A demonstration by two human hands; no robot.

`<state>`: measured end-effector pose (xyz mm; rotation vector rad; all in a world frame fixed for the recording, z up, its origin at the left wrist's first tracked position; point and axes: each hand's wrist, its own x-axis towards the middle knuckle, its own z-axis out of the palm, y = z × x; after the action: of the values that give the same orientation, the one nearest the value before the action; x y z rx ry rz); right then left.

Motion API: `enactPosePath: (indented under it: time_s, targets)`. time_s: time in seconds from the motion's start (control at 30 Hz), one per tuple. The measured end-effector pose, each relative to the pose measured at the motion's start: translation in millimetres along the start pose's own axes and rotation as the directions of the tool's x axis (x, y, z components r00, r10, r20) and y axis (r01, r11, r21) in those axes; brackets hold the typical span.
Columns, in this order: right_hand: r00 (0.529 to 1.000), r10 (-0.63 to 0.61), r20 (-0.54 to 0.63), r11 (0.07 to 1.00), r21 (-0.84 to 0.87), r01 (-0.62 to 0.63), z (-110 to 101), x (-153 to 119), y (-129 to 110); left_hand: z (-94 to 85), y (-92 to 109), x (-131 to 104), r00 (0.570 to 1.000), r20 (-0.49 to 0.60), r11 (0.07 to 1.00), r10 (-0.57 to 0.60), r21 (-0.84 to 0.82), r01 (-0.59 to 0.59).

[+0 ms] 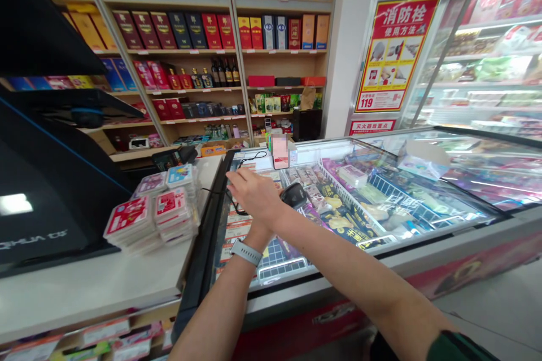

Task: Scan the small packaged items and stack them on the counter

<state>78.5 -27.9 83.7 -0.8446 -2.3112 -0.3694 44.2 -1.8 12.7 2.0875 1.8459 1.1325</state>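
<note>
My arms cross over the glass-topped freezer. My right hand reaches left on top, its fingers curled in around a black cable that shows on both sides of them. Under it is my left hand, below which a grey watch band circles the wrist. Most of the left fingers are hidden. A black barcode scanner sticks out to the right from behind my right wrist, seemingly in my left hand. Just beyond, a phone with a pink screen stands upright on the freezer.
To the left, stacks of clear-cased cards sit on the white counter beside a dark checkout machine. Frozen packs in wire baskets lie beneath the glass. An open carton rests farther right. Shelves of boxed bottles line the back.
</note>
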Motion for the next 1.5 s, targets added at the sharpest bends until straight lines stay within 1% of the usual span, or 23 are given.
enactPosePath:
  time_s: [0.1,0.17,0.23,0.33,0.47,0.63,0.83,1.17,1.4,1.5]
  targets:
    - [0.998,0.067,0.002,0.998,0.015,-0.067,-5.4,-13.3,24.7,0.1,-2.7,-10.3,1.000,0.018,0.998,0.021,0.054,-0.022]
    - [0.994,0.112,-0.008,0.994,0.018,-0.112,-7.1,-23.2,41.4,-2.8,-6.8,-20.9,0.996,0.056,0.995,0.075,0.063,-0.078]
    - [0.987,0.159,-0.017,0.987,0.017,-0.159,-7.9,-33.1,56.9,-5.6,-10.1,-28.5,0.992,0.081,0.989,0.101,0.101,-0.109]
    - [0.977,0.212,-0.037,0.977,0.011,-0.212,-8.9,-46.7,76.4,-6.6,-12.0,-31.5,0.989,0.083,0.983,0.120,0.131,-0.130]
    - [0.960,0.267,-0.084,0.963,-0.009,-0.268,-9.2,-61.4,96.7,-5.8,-11.3,-29.9,0.987,0.084,0.982,0.140,0.113,-0.149]
    - [0.947,0.297,-0.122,0.953,-0.026,-0.302,-5.6,-75.3,115.8,-8.5,-8.5,-30.8,0.986,0.100,0.983,0.133,0.116,-0.144]
    - [0.935,0.330,-0.129,0.940,-0.041,-0.338,0.2,-89.2,135.5,-9.2,-8.2,-31.1,0.986,0.113,0.983,0.126,0.122,-0.140]
    - [0.893,0.446,-0.065,0.882,-0.141,-0.450,8.6,-108.8,173.5,-3.1,-15.0,-31.1,0.986,0.094,0.982,0.135,0.117,-0.146]
    - [0.857,0.510,-0.073,0.840,-0.171,-0.515,19.0,-126.8,194.4,-5.7,-11.7,-30.5,0.987,0.102,0.985,0.124,0.108,-0.135]
    - [0.847,0.527,-0.074,0.829,-0.173,-0.531,19.6,-131.5,200.1,-6.1,-11.6,-30.1,0.987,0.112,0.985,0.117,0.114,-0.130]
